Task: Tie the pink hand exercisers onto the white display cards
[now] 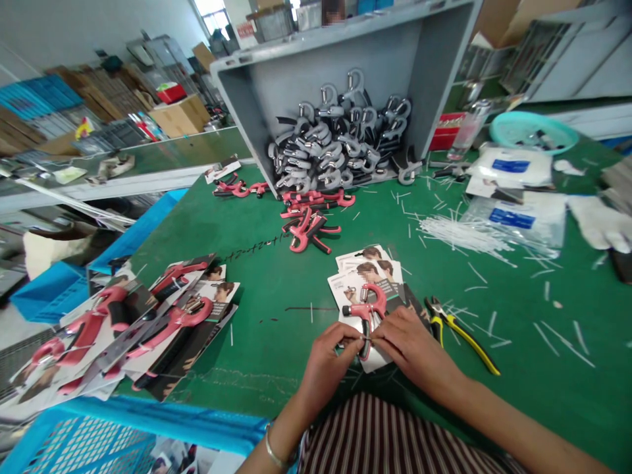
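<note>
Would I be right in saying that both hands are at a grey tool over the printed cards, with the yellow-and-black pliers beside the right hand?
Not quite: the head view shows that the tool is pink. The left hand and right hand are at it over the printed cards, with the yellow-and-black pliers beside the right hand.

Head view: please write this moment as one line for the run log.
left hand: touching pink tool; right hand: touching same tool, opposite side; under tool: printed cards; beside right hand: pliers on green table
</note>
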### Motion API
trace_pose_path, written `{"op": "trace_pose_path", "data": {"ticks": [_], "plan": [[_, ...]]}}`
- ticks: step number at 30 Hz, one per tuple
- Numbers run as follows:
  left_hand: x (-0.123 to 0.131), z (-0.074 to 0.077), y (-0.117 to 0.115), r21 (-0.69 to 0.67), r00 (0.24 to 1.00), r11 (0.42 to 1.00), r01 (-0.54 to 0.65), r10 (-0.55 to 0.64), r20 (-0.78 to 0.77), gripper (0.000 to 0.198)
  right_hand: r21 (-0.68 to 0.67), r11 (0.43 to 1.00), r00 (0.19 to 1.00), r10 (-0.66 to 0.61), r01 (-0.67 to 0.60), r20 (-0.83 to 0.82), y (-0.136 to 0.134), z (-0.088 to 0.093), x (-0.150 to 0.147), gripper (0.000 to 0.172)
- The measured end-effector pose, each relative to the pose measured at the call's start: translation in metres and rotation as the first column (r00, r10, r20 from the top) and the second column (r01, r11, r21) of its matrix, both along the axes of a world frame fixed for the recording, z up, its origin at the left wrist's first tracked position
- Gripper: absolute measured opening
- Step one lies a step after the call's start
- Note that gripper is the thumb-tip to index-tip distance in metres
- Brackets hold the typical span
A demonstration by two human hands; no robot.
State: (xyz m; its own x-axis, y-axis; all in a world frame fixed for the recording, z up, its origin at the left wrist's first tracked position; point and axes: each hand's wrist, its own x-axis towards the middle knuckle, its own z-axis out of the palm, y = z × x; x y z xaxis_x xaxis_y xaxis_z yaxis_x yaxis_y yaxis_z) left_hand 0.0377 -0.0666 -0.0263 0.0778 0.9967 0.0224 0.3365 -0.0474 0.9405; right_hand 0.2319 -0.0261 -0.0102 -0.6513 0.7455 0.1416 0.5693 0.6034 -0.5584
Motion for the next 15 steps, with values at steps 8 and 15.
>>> {"op": "trace_pose_path", "data": {"ticks": [8, 15], "plan": [[0.0004, 0.0065, -0.0038, 0.063, 0.986, 0.995, 0.081, -0.071, -0.153, 0.011, 0.059, 0.995, 0.996, 0.078, -0.076, -0.034, -0.0013, -0.0019, -0.0062, 0.026], [0.0033, 0.0086, -0.0068, 0.055, 0.924, 0.985, 0.165, -0.135, -0.358, 0.018, 0.130, 0.990, 0.998, 0.062, -0.061, -0.002, -0.0017, -0.0030, -0.0020, 0.026]]}}
